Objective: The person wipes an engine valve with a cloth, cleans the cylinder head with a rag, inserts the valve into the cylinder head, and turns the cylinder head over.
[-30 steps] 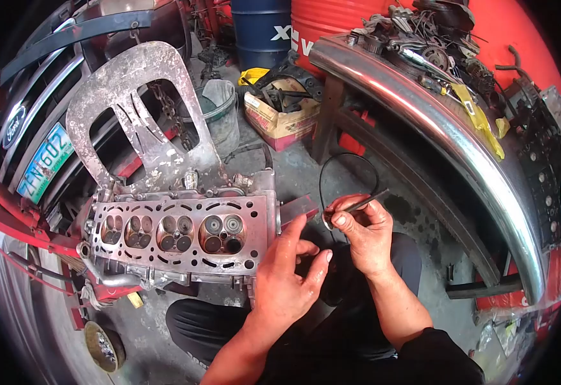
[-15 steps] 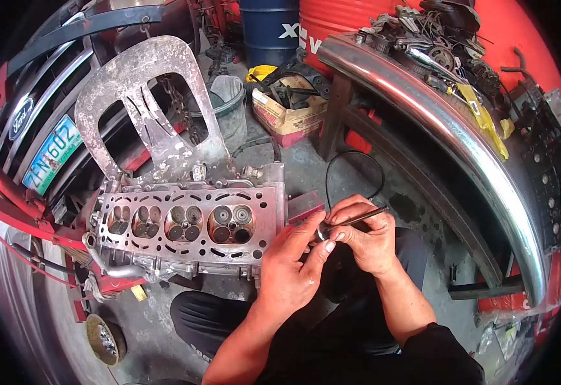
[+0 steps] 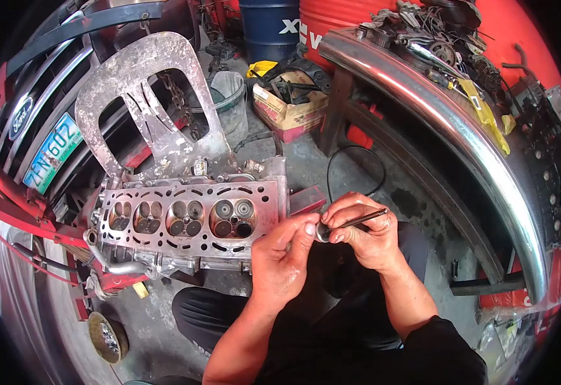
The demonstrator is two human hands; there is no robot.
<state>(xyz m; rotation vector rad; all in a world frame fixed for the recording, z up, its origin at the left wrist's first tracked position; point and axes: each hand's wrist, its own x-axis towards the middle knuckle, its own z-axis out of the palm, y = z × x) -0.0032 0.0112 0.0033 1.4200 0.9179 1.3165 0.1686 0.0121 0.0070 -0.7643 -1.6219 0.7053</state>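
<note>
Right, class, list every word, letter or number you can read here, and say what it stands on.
"Ford": oval badge on the grille.
"ZFN" and "602": licence plate; the mark between them is unclear, and the plate's small print is too blurred to read.
"X": blue drum, next to a partial letter.
"V": red drum.
Carton: printing too small to read.
Trouser leg: pale marks, unreadable.

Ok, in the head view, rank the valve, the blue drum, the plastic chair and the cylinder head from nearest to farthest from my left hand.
From your left hand:
1. Valve, in your right hand, by the left fingertips.
2. Cylinder head, to the left.
3. Plastic chair, behind the cylinder head.
4. Blue drum, at the back.
</note>
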